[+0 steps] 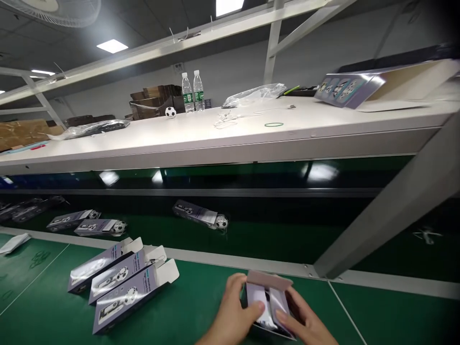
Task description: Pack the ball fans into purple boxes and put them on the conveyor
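On the green tabletop, an upright product box (270, 282) stands with its top end raised toward me and its flaps lifted. White and silvery wrapped contents show in its opening. My left hand (235, 309) grips the box's left side, thumb over the near opening. My right hand (300, 316) holds the right side, its thumb pressed on a side flap. Left of my hands lie three purple-grey printed boxes, a front one (124, 304), a middle one (117, 278) and a rear one (98, 266), their end flaps open. Each shows a printed picture; the nearer two show a soccer-ball-patterned device.
Beyond the metal rail, more packages (196, 213) with soccer-ball ends lie on a dark green belt. A slanted white post (388, 211) stands at the right. The white shelf (201, 139) above carries bottles (187, 93), a plastic bag (253, 96) and an opened carton (347, 91).
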